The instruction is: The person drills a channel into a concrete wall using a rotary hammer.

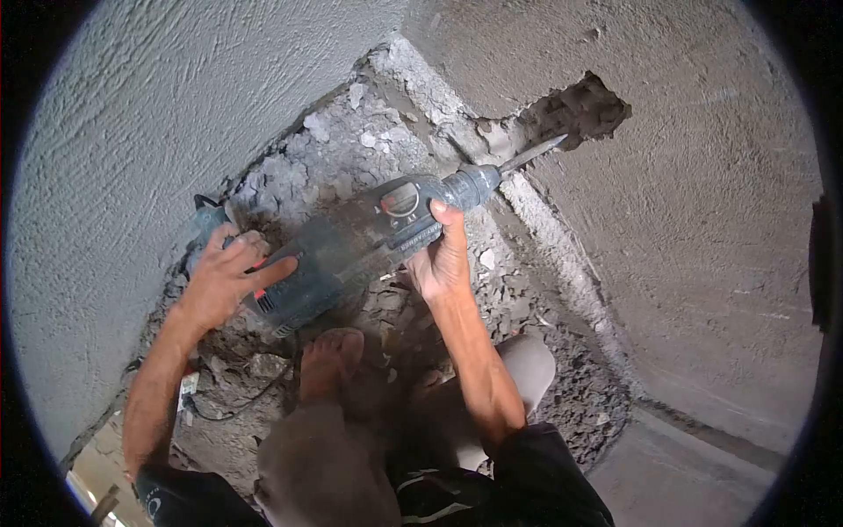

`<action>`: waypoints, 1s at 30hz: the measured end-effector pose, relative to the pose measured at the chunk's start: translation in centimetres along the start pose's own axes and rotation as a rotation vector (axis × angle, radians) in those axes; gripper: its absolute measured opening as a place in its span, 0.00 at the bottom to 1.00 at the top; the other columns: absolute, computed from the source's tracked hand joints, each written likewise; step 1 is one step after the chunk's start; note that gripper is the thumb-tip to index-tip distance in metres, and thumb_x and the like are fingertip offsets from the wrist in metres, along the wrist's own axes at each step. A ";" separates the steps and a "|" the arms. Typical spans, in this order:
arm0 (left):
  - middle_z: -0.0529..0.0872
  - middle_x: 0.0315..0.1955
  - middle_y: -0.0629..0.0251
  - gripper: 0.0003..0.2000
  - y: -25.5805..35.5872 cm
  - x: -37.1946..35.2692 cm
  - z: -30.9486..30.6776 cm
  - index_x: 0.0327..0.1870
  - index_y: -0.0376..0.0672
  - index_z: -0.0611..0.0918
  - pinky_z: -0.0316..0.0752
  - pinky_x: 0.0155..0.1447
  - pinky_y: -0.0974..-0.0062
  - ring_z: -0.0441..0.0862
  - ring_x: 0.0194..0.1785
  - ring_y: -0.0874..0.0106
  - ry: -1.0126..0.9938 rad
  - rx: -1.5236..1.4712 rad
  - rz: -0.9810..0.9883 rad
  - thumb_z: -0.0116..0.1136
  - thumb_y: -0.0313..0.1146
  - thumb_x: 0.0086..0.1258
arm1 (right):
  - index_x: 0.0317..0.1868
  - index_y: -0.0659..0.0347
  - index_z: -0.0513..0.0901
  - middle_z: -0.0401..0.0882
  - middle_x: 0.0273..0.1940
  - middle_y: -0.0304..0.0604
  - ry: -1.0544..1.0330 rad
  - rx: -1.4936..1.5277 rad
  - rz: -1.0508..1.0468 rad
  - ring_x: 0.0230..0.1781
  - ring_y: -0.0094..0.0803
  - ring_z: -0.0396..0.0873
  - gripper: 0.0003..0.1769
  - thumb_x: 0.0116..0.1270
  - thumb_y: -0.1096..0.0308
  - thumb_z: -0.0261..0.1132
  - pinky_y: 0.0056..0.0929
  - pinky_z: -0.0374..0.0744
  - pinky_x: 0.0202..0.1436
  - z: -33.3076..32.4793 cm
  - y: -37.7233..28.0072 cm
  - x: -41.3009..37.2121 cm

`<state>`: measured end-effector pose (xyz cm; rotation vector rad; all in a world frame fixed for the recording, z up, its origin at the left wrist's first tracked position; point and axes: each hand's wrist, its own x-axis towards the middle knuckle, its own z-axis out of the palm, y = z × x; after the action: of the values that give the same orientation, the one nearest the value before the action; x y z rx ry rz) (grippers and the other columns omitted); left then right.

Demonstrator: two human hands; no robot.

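Note:
A dusty dark rotary hammer (342, 241) lies across the middle of the view, pointing up and to the right. My left hand (230, 274) is wrapped round its rear handle, with the thumb stretched along the housing. Farther forward, my right hand (439, 259) cradles the body from below, its thumb up on the side near the round dial. From the chuck (474, 183) sticks out a metal chisel bit (534, 154). Its tip overlaps the lower edge of a rough, dark hole (580, 112) broken into the plastered wall (702, 202).
Broken rubble and plaster chips (307, 162) cover the floor in the corner. A grey textured wall (149, 132) rises on the left. My bare foot (334, 351) stands among debris below the tool. A black cable (233, 413) trails over the rubble at lower left.

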<state>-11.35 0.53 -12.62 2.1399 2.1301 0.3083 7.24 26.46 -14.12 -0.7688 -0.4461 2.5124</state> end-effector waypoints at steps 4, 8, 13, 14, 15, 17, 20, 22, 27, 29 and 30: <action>0.80 0.51 0.66 0.34 -0.3 2.3 0.3 0.69 0.66 0.75 0.63 0.67 0.49 0.75 0.61 0.64 -0.049 0.073 0.020 0.63 0.27 0.58 | 0.57 0.64 0.75 0.82 0.51 0.48 0.012 0.049 -0.023 0.54 0.43 0.81 0.25 0.60 0.66 0.69 0.48 0.76 0.68 -0.7 -1.1 0.9; 0.78 0.46 0.67 0.35 -0.8 4.8 1.2 0.70 0.68 0.73 0.62 0.66 0.48 0.75 0.58 0.65 0.011 -0.052 0.001 0.64 0.27 0.60 | 0.56 0.65 0.75 0.83 0.51 0.50 0.054 -0.007 -0.124 0.52 0.44 0.83 0.25 0.60 0.64 0.68 0.49 0.80 0.64 -1.0 -2.5 2.4; 0.70 0.29 0.70 0.33 1.6 4.6 2.7 0.69 0.72 0.74 0.65 0.57 0.53 0.73 0.38 0.69 0.045 0.013 0.024 0.60 0.28 0.62 | 0.56 0.66 0.76 0.85 0.47 0.51 0.100 -0.029 -0.181 0.48 0.46 0.84 0.24 0.59 0.66 0.65 0.49 0.82 0.60 -1.9 -3.1 2.2; 0.70 0.29 0.70 0.33 2.7 4.6 3.1 0.69 0.72 0.74 0.65 0.57 0.53 0.73 0.38 0.69 0.050 0.004 0.020 0.60 0.28 0.62 | 0.56 0.66 0.76 0.85 0.47 0.51 0.103 -0.038 -0.179 0.48 0.46 0.84 0.24 0.59 0.66 0.65 0.49 0.82 0.60 -2.3 -3.6 1.9; 0.69 0.27 0.71 0.32 4.1 4.6 3.4 0.69 0.73 0.73 0.66 0.54 0.55 0.72 0.36 0.70 0.096 0.074 0.060 0.58 0.29 0.63 | 0.55 0.66 0.76 0.85 0.47 0.52 0.051 -0.024 -0.166 0.49 0.46 0.84 0.24 0.58 0.66 0.65 0.49 0.83 0.60 -3.1 -4.1 1.5; 0.69 0.26 0.71 0.31 6.6 4.3 4.0 0.69 0.74 0.73 0.68 0.51 0.57 0.71 0.34 0.70 0.139 0.147 0.089 0.56 0.30 0.65 | 0.54 0.69 0.77 0.84 0.48 0.56 0.140 -0.123 -0.215 0.50 0.49 0.84 0.26 0.56 0.63 0.64 0.52 0.83 0.58 -3.6 -4.6 0.6; 0.69 0.26 0.70 0.31 10.3 4.0 4.0 0.72 0.72 0.71 0.70 0.46 0.58 0.71 0.34 0.70 0.214 0.156 0.097 0.54 0.32 0.66 | 0.54 0.69 0.77 0.84 0.47 0.58 0.107 -0.117 -0.132 0.48 0.52 0.84 0.29 0.54 0.59 0.64 0.54 0.84 0.56 -6.1 -5.6 -0.4; 0.70 0.27 0.69 0.32 12.3 4.0 3.1 0.74 0.68 0.69 0.71 0.44 0.60 0.72 0.34 0.69 0.078 0.066 0.080 0.54 0.32 0.66 | 0.54 0.69 0.77 0.84 0.47 0.58 0.142 -0.136 -0.129 0.46 0.54 0.85 0.31 0.54 0.55 0.64 0.54 0.85 0.54 -7.0 -6.3 -0.3; 0.76 0.33 0.64 0.32 12.6 4.9 3.0 0.73 0.64 0.70 0.70 0.50 0.54 0.74 0.39 0.64 0.122 0.053 0.066 0.55 0.33 0.65 | 0.55 0.66 0.77 0.84 0.47 0.56 0.139 -0.133 -0.078 0.46 0.51 0.84 0.30 0.56 0.55 0.64 0.54 0.85 0.54 -6.6 -7.1 -0.3; 0.79 0.36 0.61 0.31 11.4 3.6 2.6 0.72 0.64 0.72 0.69 0.53 0.53 0.76 0.43 0.62 0.124 0.044 0.045 0.56 0.33 0.64 | 0.58 0.65 0.74 0.83 0.49 0.53 0.168 -0.199 -0.076 0.48 0.47 0.84 0.30 0.58 0.56 0.65 0.50 0.84 0.57 -5.1 -5.4 -1.0; 0.80 0.41 0.60 0.31 10.6 3.0 2.0 0.69 0.62 0.74 0.68 0.56 0.51 0.77 0.48 0.61 0.104 0.078 0.023 0.59 0.32 0.61 | 0.59 0.65 0.73 0.82 0.49 0.52 0.138 -0.238 -0.072 0.49 0.47 0.83 0.30 0.59 0.58 0.66 0.48 0.84 0.58 -3.7 -4.5 -1.7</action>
<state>-0.61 3.49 -12.05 2.2393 2.2099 0.3519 12.18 29.98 -14.35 -0.9897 -0.7197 2.3477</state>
